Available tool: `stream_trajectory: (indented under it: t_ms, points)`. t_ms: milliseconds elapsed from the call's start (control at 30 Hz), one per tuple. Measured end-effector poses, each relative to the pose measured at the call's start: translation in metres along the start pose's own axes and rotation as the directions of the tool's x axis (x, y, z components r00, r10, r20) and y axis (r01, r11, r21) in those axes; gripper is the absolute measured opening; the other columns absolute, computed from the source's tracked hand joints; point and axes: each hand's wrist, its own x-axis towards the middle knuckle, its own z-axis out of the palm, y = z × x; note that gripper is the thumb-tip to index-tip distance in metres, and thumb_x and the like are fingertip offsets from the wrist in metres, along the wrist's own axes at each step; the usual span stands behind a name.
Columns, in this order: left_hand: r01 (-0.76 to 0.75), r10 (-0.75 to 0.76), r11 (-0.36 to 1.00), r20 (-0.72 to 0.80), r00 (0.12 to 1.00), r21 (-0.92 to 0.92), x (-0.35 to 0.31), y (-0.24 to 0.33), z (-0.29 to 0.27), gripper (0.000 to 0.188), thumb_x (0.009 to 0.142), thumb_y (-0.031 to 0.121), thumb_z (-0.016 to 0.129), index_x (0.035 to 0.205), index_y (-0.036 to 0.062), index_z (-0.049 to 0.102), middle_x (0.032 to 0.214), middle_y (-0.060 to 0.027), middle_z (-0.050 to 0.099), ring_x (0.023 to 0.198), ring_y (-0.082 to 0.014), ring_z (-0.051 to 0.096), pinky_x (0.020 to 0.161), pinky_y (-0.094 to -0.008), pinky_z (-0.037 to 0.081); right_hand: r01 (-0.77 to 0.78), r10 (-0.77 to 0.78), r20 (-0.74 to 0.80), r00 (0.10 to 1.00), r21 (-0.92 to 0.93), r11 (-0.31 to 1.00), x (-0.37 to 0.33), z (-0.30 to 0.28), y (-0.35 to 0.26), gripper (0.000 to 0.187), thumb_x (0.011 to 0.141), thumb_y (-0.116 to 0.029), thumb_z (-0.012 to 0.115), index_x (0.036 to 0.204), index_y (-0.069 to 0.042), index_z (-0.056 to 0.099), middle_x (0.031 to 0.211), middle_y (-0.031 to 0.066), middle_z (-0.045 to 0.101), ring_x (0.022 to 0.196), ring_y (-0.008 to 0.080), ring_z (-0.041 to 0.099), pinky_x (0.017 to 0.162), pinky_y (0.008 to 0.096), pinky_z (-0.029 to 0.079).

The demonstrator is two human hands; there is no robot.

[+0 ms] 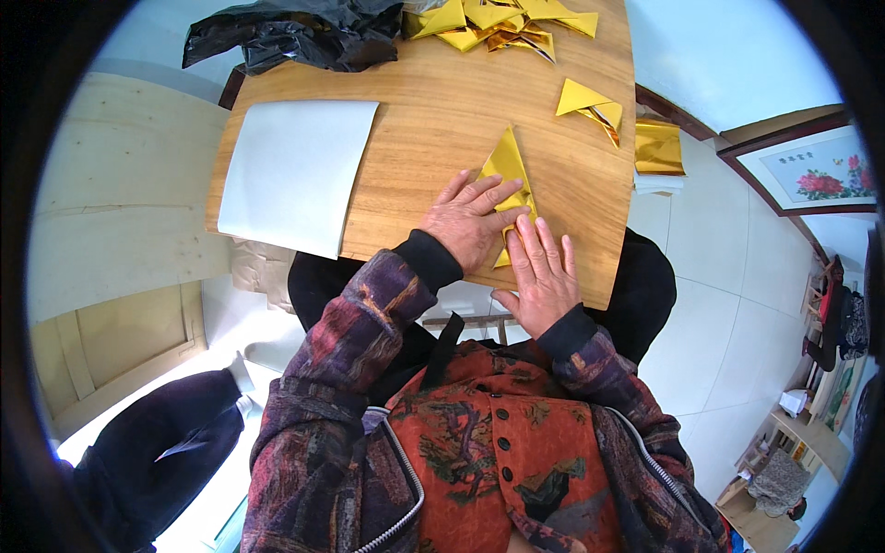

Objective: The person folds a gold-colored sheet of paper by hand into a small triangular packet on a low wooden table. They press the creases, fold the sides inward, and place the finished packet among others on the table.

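Observation:
A sheet of shiny gold paper [509, 158], folded into a tall narrow triangle, lies near the front edge of the wooden table. Across its left side rests my left hand [464, 219], fingers spread and pressed down on the foil. My right hand [542, 272] lies flat along the paper's lower right edge, its fingers stretched out and close to my left fingertips. Both hands cover part of the lower half of the triangle. Farther back on the right sits one folded gold paper piece [590, 103], apart from my hands.
The wooden table [424, 111] holds a pile of folded gold pieces [479, 18] and a crumpled black plastic bag [304, 35] at the far side. White paper [295, 175] lies at its left. Beyond the right edge is a stack with gold paper [658, 147] on top.

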Motion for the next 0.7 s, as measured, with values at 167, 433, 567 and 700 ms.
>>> stream_trajectory:
  t_ms: [167, 433, 567, 700]
  points:
    - [-0.002, 0.002, 1.0, 0.003, 1.0, 0.003, -0.0002, -0.0006, 0.0002, 0.043, 0.082, 0.02, 0.064, 0.125, 0.0239, 0.063, 0.144, -0.0002, 0.049, 0.132, -0.023, 0.044, 0.113, -0.0489, 0.026, 0.011, -0.011, -0.006, 1.0, -0.015, 1.0, -0.0012, 0.0037, 0.0025, 0.091, 0.07, -0.04, 0.079, 0.145, -0.007, 0.038, 0.158, 0.0102, 0.024, 0.146, 0.0279, 0.021, 0.115, 0.0546, 0.018]
    - [-0.017, 0.017, 0.999, -0.01, 1.0, 0.043, 0.0007, -0.002, 0.0001, 0.041, 0.083, 0.019, 0.063, 0.124, 0.0243, 0.063, 0.141, -0.0003, 0.051, 0.129, -0.0225, 0.047, 0.112, -0.0493, 0.028, 0.04, -0.041, -0.025, 0.999, -0.044, 0.998, -0.0033, 0.0043, 0.0037, 0.095, 0.068, -0.039, 0.081, 0.146, -0.007, 0.036, 0.156, 0.0119, 0.027, 0.144, 0.0283, 0.024, 0.114, 0.0543, 0.019]
    - [0.001, -0.002, 0.999, 0.035, 0.999, 0.032, 0.003, -0.002, -0.0006, 0.042, 0.083, 0.019, 0.063, 0.124, 0.0252, 0.063, 0.142, 0.0003, 0.051, 0.128, -0.023, 0.047, 0.111, -0.05, 0.028, 0.038, -0.04, -0.031, 0.999, -0.068, 0.997, -0.0041, 0.0048, 0.0035, 0.094, 0.069, -0.041, 0.08, 0.146, -0.008, 0.037, 0.155, 0.0116, 0.029, 0.144, 0.0282, 0.025, 0.114, 0.055, 0.021]
    - [-0.005, 0.005, 0.999, 0.009, 1.0, 0.033, 0.0021, -0.0015, -0.001, 0.042, 0.084, 0.019, 0.062, 0.125, 0.026, 0.063, 0.142, 0.0011, 0.05, 0.128, -0.023, 0.047, 0.111, -0.0502, 0.029, 0.034, -0.036, -0.047, 0.998, -0.05, 0.998, -0.005, 0.0059, 0.0042, 0.092, 0.07, -0.04, 0.08, 0.145, -0.009, 0.037, 0.155, 0.0114, 0.029, 0.144, 0.0287, 0.025, 0.114, 0.0563, 0.02]
